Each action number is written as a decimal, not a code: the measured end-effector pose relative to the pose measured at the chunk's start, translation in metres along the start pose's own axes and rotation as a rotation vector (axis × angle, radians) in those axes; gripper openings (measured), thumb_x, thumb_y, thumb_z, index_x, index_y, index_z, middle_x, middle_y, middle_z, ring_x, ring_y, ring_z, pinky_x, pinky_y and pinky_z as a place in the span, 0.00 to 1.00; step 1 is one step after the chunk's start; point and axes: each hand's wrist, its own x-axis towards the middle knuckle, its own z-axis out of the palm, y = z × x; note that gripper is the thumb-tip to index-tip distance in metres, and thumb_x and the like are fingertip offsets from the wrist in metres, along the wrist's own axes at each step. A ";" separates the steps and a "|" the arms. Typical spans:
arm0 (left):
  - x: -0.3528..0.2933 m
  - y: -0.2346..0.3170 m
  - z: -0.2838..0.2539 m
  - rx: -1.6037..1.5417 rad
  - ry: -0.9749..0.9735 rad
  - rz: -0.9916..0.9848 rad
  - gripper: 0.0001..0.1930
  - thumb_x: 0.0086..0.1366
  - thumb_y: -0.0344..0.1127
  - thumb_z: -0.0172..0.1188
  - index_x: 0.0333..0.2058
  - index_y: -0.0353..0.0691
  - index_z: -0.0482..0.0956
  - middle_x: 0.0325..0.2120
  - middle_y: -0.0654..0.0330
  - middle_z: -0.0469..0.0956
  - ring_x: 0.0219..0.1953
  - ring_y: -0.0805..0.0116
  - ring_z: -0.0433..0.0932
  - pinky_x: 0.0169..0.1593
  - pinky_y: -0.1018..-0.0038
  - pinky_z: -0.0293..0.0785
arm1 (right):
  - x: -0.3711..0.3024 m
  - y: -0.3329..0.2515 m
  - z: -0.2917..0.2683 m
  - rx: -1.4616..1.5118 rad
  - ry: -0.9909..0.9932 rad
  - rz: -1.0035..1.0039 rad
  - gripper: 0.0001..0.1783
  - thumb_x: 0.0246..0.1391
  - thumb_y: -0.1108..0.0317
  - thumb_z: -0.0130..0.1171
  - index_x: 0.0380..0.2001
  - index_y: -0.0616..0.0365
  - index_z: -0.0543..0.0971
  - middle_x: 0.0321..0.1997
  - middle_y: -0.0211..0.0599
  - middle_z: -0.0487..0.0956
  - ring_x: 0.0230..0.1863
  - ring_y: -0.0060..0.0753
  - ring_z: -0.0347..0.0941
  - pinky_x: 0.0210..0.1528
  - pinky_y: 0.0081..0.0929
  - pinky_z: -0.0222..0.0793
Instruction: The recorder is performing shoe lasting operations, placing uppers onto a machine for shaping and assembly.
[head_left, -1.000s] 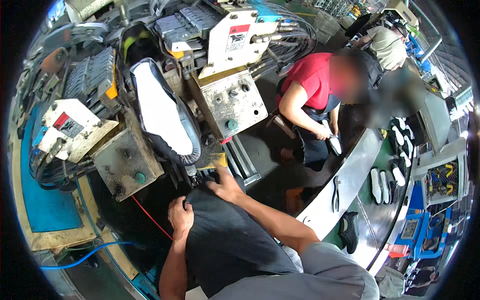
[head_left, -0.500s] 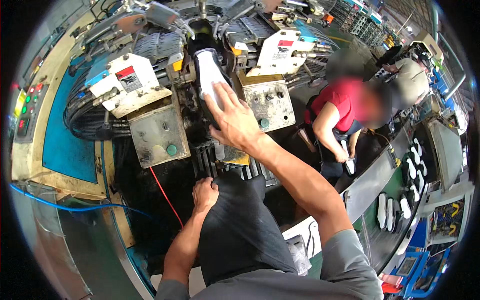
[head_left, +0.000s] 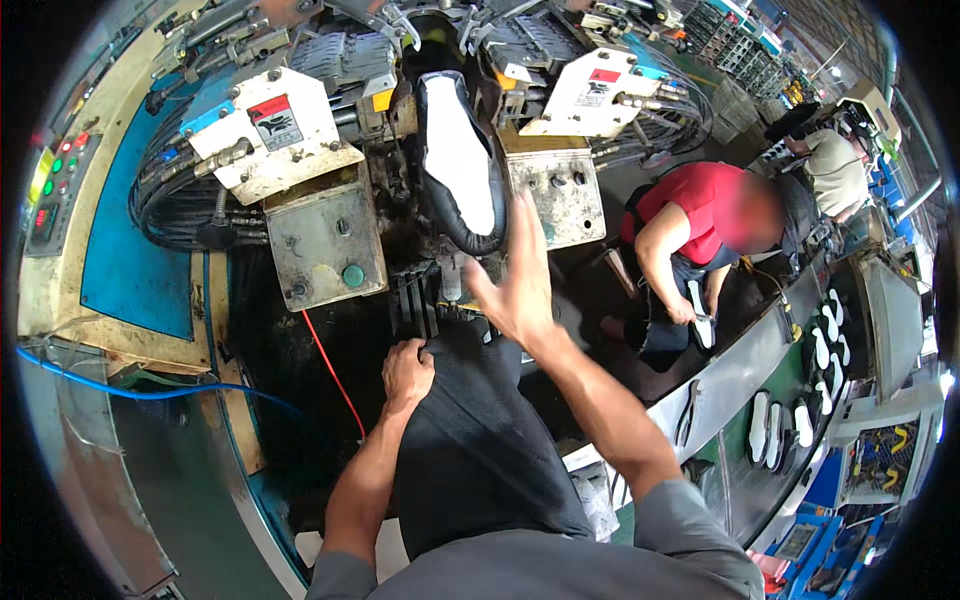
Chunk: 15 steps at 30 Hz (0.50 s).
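Note:
Sole side up in the middle of the machine sits a black shoe upper (head_left: pixel 462 165) with a white insole on its underside. Its toe end points away from me or toward me; I cannot tell which. My right hand (head_left: pixel 517 275) hovers just to the near right of the shoe upper, fingers stretched and thumb spread, holding nothing. My left hand (head_left: pixel 408 374) rests on my dark-trousered knee (head_left: pixel 460 420), fingers curled, and nothing shows in it.
Machine blocks with hoses flank the shoe: a left control box (head_left: pixel 325 245) and a right control box (head_left: pixel 555 190). A control panel (head_left: pixel 60 190) stands far left. At right, a co-worker in red (head_left: pixel 680 220) holds a shoe part beside a conveyor (head_left: pixel 735 440) carrying several shoe parts.
My right hand has come off the white insole and drawn back toward me and to the right, uncovering the shoe. The left hand stays on my knee.

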 end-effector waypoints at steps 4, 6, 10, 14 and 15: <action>0.005 0.008 0.000 -0.021 -0.020 -0.026 0.16 0.68 0.37 0.61 0.50 0.39 0.87 0.48 0.48 0.86 0.55 0.43 0.82 0.61 0.51 0.77 | -0.049 0.076 0.052 0.212 -0.265 0.488 0.46 0.57 0.60 0.72 0.75 0.63 0.65 0.66 0.57 0.78 0.67 0.50 0.76 0.71 0.40 0.68; 0.002 0.009 -0.002 0.004 -0.019 -0.027 0.16 0.68 0.37 0.61 0.50 0.39 0.87 0.48 0.47 0.87 0.55 0.44 0.82 0.61 0.52 0.77 | -0.023 0.064 0.068 0.359 -0.384 0.608 0.33 0.58 0.60 0.68 0.64 0.62 0.77 0.63 0.60 0.81 0.68 0.54 0.77 0.69 0.46 0.70; 0.006 0.009 0.003 0.012 -0.008 -0.005 0.16 0.67 0.38 0.62 0.50 0.39 0.87 0.47 0.47 0.87 0.55 0.44 0.82 0.61 0.52 0.78 | -0.024 0.084 0.076 0.361 -0.456 0.706 0.24 0.58 0.57 0.70 0.52 0.60 0.83 0.45 0.50 0.88 0.49 0.45 0.85 0.55 0.42 0.77; 0.006 0.003 0.000 0.028 -0.023 -0.030 0.16 0.67 0.38 0.63 0.50 0.39 0.87 0.47 0.46 0.86 0.55 0.43 0.83 0.61 0.51 0.79 | -0.028 0.100 0.033 0.440 -0.401 0.574 0.31 0.61 0.62 0.68 0.64 0.66 0.78 0.56 0.59 0.85 0.58 0.51 0.82 0.64 0.41 0.75; 0.004 -0.003 -0.001 0.039 -0.019 -0.024 0.16 0.67 0.38 0.63 0.50 0.39 0.87 0.48 0.46 0.86 0.55 0.43 0.83 0.61 0.51 0.79 | -0.018 0.093 0.021 0.416 -0.258 0.437 0.33 0.62 0.62 0.68 0.66 0.68 0.76 0.61 0.63 0.82 0.63 0.56 0.80 0.68 0.42 0.74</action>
